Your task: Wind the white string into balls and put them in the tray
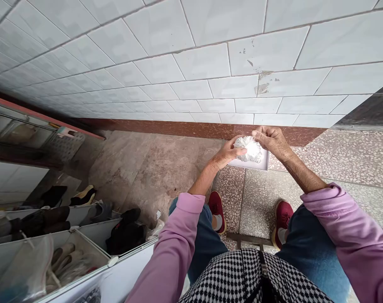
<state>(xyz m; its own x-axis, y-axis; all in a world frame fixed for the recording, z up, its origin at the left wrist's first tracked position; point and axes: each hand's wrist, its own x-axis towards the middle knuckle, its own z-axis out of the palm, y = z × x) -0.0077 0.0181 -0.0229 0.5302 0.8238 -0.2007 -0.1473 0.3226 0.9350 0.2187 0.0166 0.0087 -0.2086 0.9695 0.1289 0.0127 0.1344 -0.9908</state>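
A white, ruffled bundle (249, 148) is in front of me, its middle washed out by glare; I cannot tell its material. My left hand (231, 153) grips it from the left, thumb across its front and fingers behind. At the bundle's upper right edge, my right hand (270, 139) is closed in a pinch; whatever lies between those fingertips is too small to make out. Below the bundle shows a shallow pale tray or box lid (263, 163), partly covered by the bundle and my hands.
A white tiled wall (204, 63) with a brown skirting (166, 127) rises just ahead. On the left stand open white compartments (93, 240) with shoes (65, 256) and plastic bags. My red shoes (217, 210) rest on the speckled floor (260, 198), with a dark bar (249, 240) between my legs.
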